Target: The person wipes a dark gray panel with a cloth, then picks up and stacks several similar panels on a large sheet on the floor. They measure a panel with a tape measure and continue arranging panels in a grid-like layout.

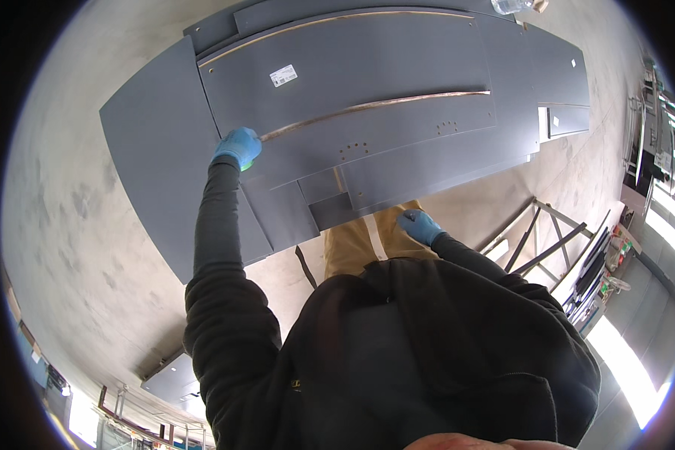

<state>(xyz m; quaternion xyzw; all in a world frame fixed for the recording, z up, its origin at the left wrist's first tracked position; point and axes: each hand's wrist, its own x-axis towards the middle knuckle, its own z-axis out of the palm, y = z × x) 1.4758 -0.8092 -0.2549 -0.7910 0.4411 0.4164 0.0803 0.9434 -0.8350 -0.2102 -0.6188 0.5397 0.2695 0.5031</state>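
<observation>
My left hand (238, 146), in a blue glove, is closed at the left end of a grey panel's long brown edge (375, 105). A bit of something green (247, 165) shows under its fingers; the rest is hidden by the glove. The grey panel (352, 67) bears a white label (283, 76) and lies on other grey panels. My right hand (420, 226), also gloved in blue, is curled in front of my tan trousers (345, 247), off the panels. A small dark spot shows at its fingers, too small to name.
More grey panels spread out on the left (154, 127) and right (559, 67). A clear plastic object (508, 6) is at the far edge. To the right stands a metal frame (551, 232), with a stack of dark strips (586, 277) beside it. Pale floor (75, 217) surrounds the panels.
</observation>
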